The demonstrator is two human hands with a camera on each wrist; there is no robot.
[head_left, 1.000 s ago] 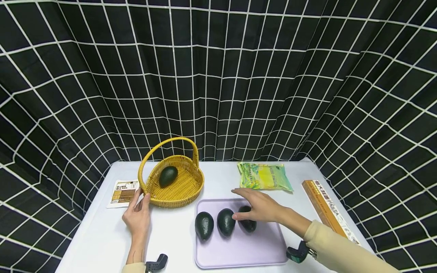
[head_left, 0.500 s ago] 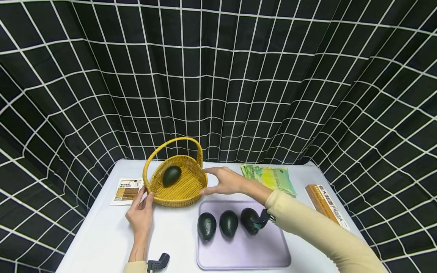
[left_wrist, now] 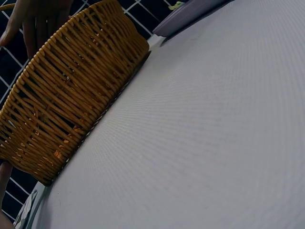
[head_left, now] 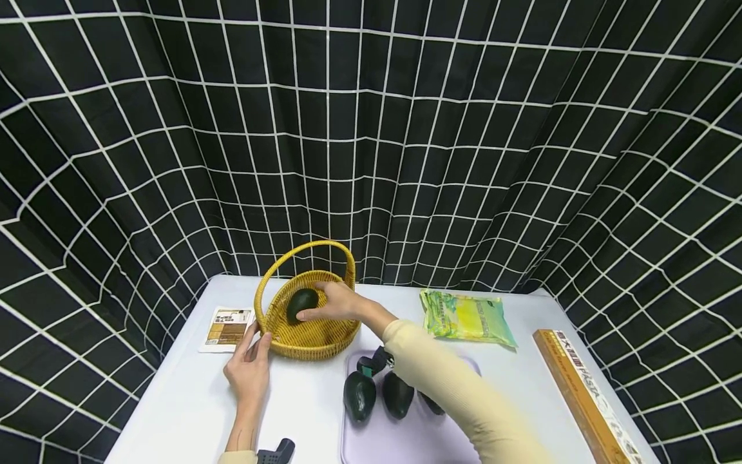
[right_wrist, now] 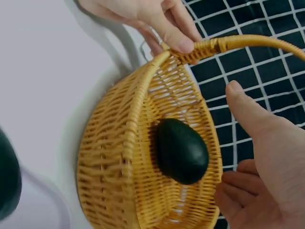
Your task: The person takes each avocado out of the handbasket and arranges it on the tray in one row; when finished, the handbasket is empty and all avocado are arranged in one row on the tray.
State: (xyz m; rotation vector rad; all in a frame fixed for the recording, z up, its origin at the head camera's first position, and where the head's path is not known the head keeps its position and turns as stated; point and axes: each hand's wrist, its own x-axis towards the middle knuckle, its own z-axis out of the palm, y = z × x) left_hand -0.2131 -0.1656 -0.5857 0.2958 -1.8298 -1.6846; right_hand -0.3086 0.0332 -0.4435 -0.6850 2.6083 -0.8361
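At the back left of the table stands a yellow wicker basket (head_left: 313, 352) with a tall hoop handle. My left hand (head_left: 249, 372) grips it where the handle meets the rim, thumb in front and fingers behind. One dark green avocado (head_left: 301, 305) lies inside. My right hand (head_left: 337, 303) reaches in under the handle, its thumb and fingers spread beside the fruit. The right wrist view shows a gap between that avocado (right_wrist: 182, 151) and the right hand (right_wrist: 269, 157). Woven basket wall (left_wrist: 71, 90) fills the upper left of the left wrist view.
A lilac tray (head_left: 400, 444) in front holds an avocado (head_left: 359, 396), another avocado (head_left: 397, 394) and a third, partly hidden by the right sleeve (head_left: 458, 386). A green-yellow bag (head_left: 466, 318), a pasta box (head_left: 585, 393) and a flat packet (head_left: 227, 330) lie around. A gridded curtain (head_left: 371, 142) hangs behind.
My right hand has moved left from over the tray, past the basket's right side, to the avocado inside it. The left hand keeps its grip on the basket. The head view has shifted slightly.
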